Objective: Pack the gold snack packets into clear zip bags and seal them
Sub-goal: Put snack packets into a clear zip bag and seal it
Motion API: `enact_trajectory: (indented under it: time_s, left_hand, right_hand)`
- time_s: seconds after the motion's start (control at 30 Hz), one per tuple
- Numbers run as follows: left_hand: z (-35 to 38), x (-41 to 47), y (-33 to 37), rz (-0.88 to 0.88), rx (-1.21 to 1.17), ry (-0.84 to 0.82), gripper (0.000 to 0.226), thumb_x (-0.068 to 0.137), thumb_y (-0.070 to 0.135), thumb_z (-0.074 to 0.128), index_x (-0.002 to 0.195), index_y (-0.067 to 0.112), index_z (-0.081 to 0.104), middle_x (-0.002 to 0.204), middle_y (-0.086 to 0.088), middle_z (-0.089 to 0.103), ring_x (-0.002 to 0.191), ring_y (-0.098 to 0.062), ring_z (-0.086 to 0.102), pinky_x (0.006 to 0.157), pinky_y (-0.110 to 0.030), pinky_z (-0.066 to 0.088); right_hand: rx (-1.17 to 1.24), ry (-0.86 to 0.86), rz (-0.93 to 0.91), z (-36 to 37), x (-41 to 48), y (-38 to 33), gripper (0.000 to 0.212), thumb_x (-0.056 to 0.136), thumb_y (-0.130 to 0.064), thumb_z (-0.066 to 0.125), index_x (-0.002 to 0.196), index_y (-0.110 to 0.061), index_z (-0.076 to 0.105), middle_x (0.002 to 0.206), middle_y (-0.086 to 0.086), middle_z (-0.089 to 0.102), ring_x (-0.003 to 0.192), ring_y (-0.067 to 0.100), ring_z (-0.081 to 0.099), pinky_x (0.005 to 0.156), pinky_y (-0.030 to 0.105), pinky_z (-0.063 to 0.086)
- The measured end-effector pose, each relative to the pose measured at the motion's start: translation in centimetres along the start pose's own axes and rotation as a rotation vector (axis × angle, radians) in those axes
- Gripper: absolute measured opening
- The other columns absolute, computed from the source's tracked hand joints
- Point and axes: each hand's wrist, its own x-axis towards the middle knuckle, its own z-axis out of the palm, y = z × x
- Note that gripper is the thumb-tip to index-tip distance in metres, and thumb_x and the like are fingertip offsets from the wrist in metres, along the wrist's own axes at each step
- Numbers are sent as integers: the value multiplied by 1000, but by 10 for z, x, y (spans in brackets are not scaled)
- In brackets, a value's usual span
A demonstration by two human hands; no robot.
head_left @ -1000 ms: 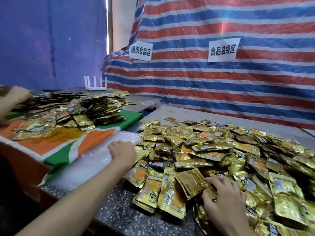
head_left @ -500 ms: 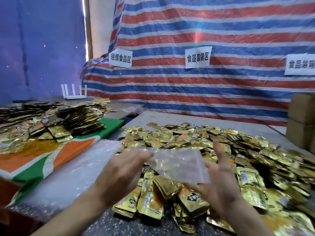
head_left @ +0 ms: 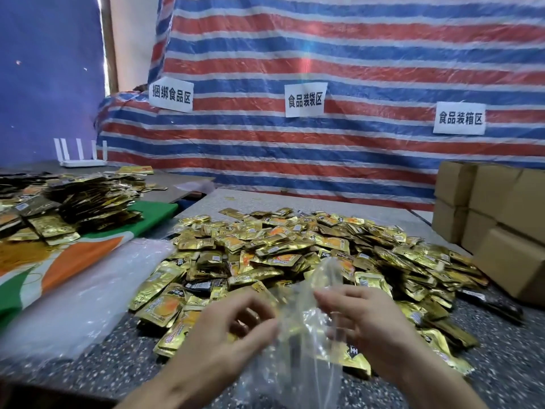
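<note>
A big heap of gold snack packets (head_left: pixel 295 249) covers the speckled table (head_left: pixel 501 364) in front of me. Low in the view I hold one clear zip bag (head_left: pixel 298 343) between both hands, above the near edge of the heap. My left hand (head_left: pixel 224 335) pinches the bag's left side near its top, and my right hand (head_left: pixel 365 323) pinches the right side. The bag's mouth points up and hangs a little apart between my fingers. The bag looks empty; gold packets show through it from behind.
A stack of clear bags (head_left: pixel 82 293) lies at the left of the heap. Beyond it, more gold packets (head_left: pixel 73 208) sit on an orange, white and green cloth (head_left: pixel 88 255). Cardboard boxes (head_left: pixel 495 219) stand at the right. A striped tarp (head_left: pixel 324 143) with paper signs hangs behind.
My left hand took a clear bag from the stack at the left and my right hand left the packets. Both hands now hold the bag lower and nearer to me, turned upright.
</note>
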Motion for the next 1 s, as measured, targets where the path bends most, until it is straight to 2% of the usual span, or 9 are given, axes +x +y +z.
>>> enact_trajectory:
  time_s: [0.1,0.3,0.4,0.53,0.63,0.73,0.83,0.9,1.0]
  left_hand:
    - [30,6,24,-140,-136,-154,50,60,72,78,96,39,69,84,14,72,73,-2,66,65,-17,50]
    - [18,15,13,-441,-432,-253,19,87,19,73,91,0,74,85,-17,73,65,-24,68,56,-29,56]
    - [6,16,1,-548,-357,-157,10,85,5,70,80,-3,73,81,-14,70,64,-20,66,52,-28,54]
    - [15,20,0,-437,-72,-150,8,84,5,72,89,7,66,78,-12,73,64,-21,71,59,-32,59]
    - [10,36,8,-298,92,-435,15,83,6,74,90,16,66,92,-4,71,73,-12,71,64,-21,56]
    - [-1,59,18,-299,39,-778,22,86,-3,69,99,14,70,100,0,70,76,-16,70,69,-26,58]
    - [-7,85,16,-331,10,-855,25,91,-5,61,110,7,71,104,-7,68,74,-10,68,67,-25,58]
    - [-8,100,10,-344,38,-864,26,92,-5,60,113,6,70,100,-11,67,70,-9,66,61,-19,54]
    - [-5,118,-1,-380,42,-668,20,89,-5,64,106,2,70,93,-9,70,71,-14,66,61,-22,53]
  right_hand:
    - [-83,-96,-56,17,-16,0,27,61,-20,86,60,-1,67,60,14,61,49,20,56,45,27,46]
    - [-190,-157,72,-13,-28,-13,36,56,-13,91,70,6,63,60,16,60,47,19,54,44,25,46]
    - [-473,-116,136,-34,-28,-12,26,67,-5,89,68,0,64,61,14,59,46,18,51,44,26,44]
    - [-766,-117,128,-33,-23,-1,22,77,15,68,88,-3,62,73,15,60,45,12,51,43,26,42]
    - [-565,12,-25,-31,-14,-9,27,77,21,56,87,-4,62,80,19,63,42,7,44,37,20,33]
    - [-426,-8,-58,-38,-4,-18,30,78,16,60,89,-11,68,97,12,72,42,9,41,37,18,27]
    - [-507,-294,-112,-43,0,-20,39,70,-23,79,107,-36,73,118,-5,72,86,11,71,67,20,50]
    - [-462,-342,-186,-44,6,-16,49,73,-48,76,120,-39,68,129,-13,67,117,7,64,92,27,49]
    - [-274,-216,-235,-43,25,-2,51,79,-41,76,127,-27,65,128,-2,69,121,19,64,100,41,45]
